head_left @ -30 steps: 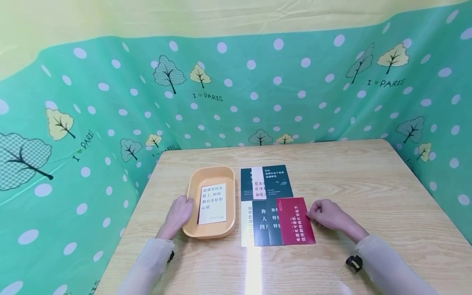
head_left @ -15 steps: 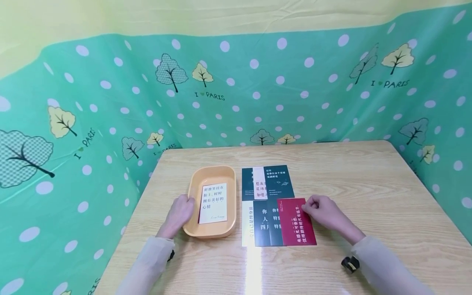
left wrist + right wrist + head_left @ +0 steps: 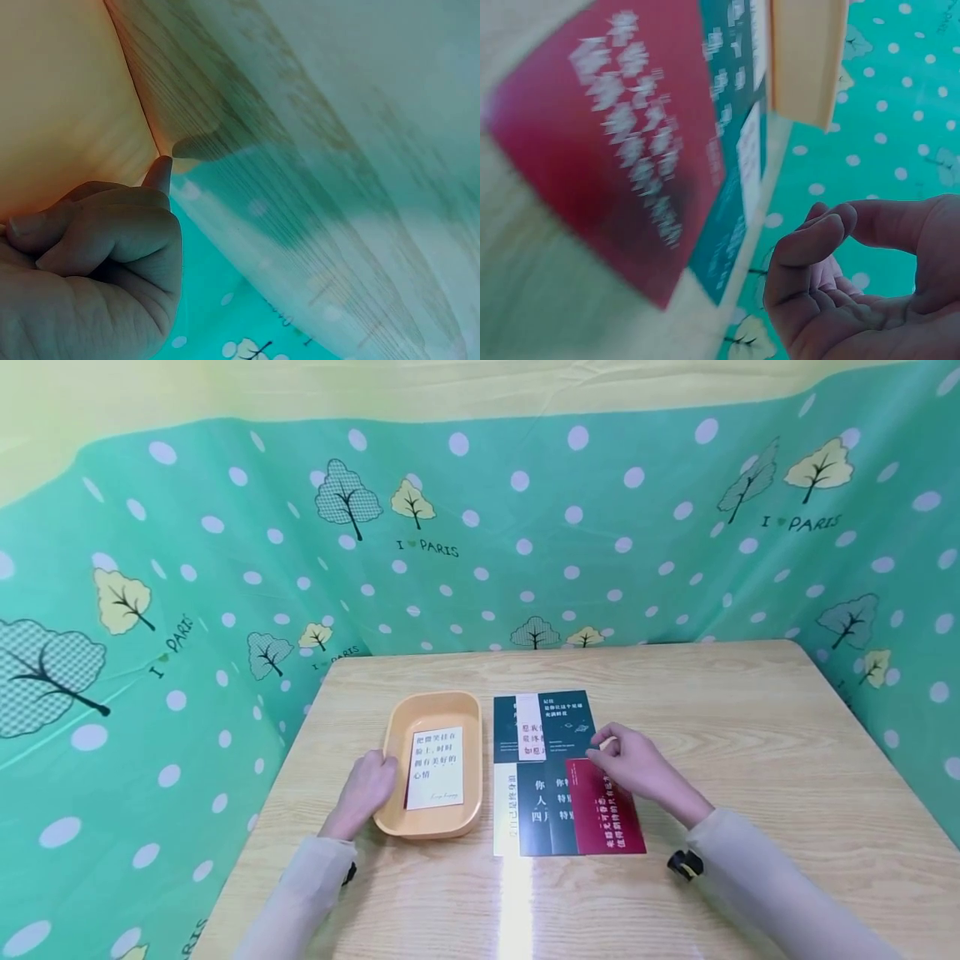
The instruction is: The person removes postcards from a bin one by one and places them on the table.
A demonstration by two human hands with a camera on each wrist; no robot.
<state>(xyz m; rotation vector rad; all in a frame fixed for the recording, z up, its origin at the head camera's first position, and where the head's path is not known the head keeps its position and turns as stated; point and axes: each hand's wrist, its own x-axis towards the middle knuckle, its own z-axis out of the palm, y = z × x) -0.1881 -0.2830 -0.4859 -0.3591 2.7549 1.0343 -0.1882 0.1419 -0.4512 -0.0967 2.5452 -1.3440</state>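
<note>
A peach tray (image 3: 471,777) holds a white card (image 3: 435,768) with a red edge showing beneath it. My left hand (image 3: 367,785) grips the tray's left rim; the left wrist view shows its curled fingers (image 3: 97,232) against the tray's side (image 3: 67,97). Right of the tray lie overlapping cards: dark green ones (image 3: 566,727), pale ones (image 3: 506,810) and a red one (image 3: 600,814) at the lower right. Over the corner where the red and upper green cards meet is my right hand (image 3: 641,764). Its thumb and forefinger (image 3: 825,232) meet with nothing visible between them.
The wooden table (image 3: 720,718) reaches back to a green dotted curtain (image 3: 480,543) with printed trees, which also stands along both sides. A bright strip of reflected light runs down the table in front of the cards.
My right hand has moved up and left, from the red card's right edge to its top by the dark green card. The left hand stays on the tray, and the cards lie as before.
</note>
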